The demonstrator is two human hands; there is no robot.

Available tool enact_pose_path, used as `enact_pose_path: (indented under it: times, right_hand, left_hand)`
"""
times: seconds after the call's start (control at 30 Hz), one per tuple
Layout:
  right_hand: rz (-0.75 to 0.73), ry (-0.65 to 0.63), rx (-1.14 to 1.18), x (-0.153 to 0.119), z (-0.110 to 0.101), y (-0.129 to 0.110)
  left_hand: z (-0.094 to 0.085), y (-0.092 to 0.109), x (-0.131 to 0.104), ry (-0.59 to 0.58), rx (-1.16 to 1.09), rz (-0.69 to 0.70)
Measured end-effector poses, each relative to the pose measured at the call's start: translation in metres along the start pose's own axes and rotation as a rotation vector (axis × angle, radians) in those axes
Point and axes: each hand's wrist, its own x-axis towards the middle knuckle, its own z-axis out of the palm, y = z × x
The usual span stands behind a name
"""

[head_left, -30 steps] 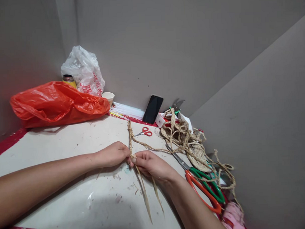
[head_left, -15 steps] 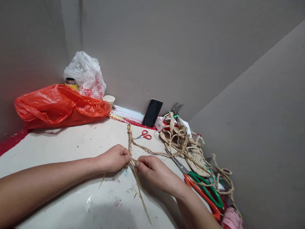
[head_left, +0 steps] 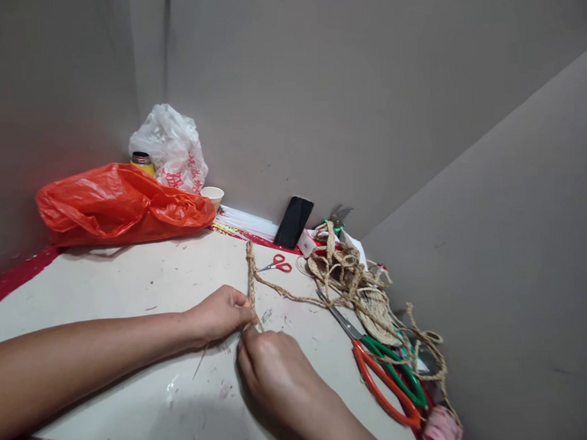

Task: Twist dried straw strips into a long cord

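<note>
A tan braid of straw-like fibre [head_left: 251, 273] runs up the table from between my hands. My left hand [head_left: 224, 314] pinches its lower end between thumb and fingers. Just below and to the right, my right hand [head_left: 274, 368] is closed at the loose strands under the braid; its back hides most of them. A thin braided cord [head_left: 289, 294] leads from the braid's upper part toward a tangled heap of braided cord [head_left: 346, 269] on the right. Small scissors with red handles [head_left: 278, 264] lie beside the braid.
Large scissors with orange and green handles [head_left: 383, 377] lie at the right. Along the back are a phone [head_left: 294, 221], a paper cup [head_left: 212, 197], a red plastic bag [head_left: 115, 210], a white plastic bag [head_left: 173, 147] and a yellow bottle [head_left: 142, 162]. Grey walls [head_left: 318, 103] enclose the table.
My right hand has moved down and left, turning its back upward over the loose strands. The left hand still pinches the braid. The view has shifted slightly.
</note>
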Motion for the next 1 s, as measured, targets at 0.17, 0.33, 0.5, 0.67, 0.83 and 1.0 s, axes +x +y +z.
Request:
enact_pose_path:
  times: [0.17,0.33,0.5,0.67,0.83,1.0]
  right_hand:
    - [-0.232,-0.235,0.279,-0.025,-0.024,0.002]
    - [0.003,0.082,0.596,-0.006,-0.035,0.039]
    - [0.023,0.026,0.938,0.030,-0.004,0.055]
    - [0.049,-0.124,1.081,0.037,0.011,0.060]
    - [0.047,-0.233,1.169,0.037,0.007,0.068]
    - [0.105,-0.311,1.375,0.038,0.007,0.069]
  left_hand:
    - [-0.002,0.007,-0.002,-0.017,-0.003,-0.063]
    - [-0.005,0.010,-0.003,-0.067,-0.035,-0.074]
    - [-0.008,0.004,-0.001,-0.135,-0.070,-0.035]
    - [-0.007,0.007,0.000,-0.140,-0.082,-0.030]
    - [-0.006,0.008,0.002,-0.194,-0.006,0.007]
    - [-0.015,0.000,0.006,-0.164,0.277,0.151]
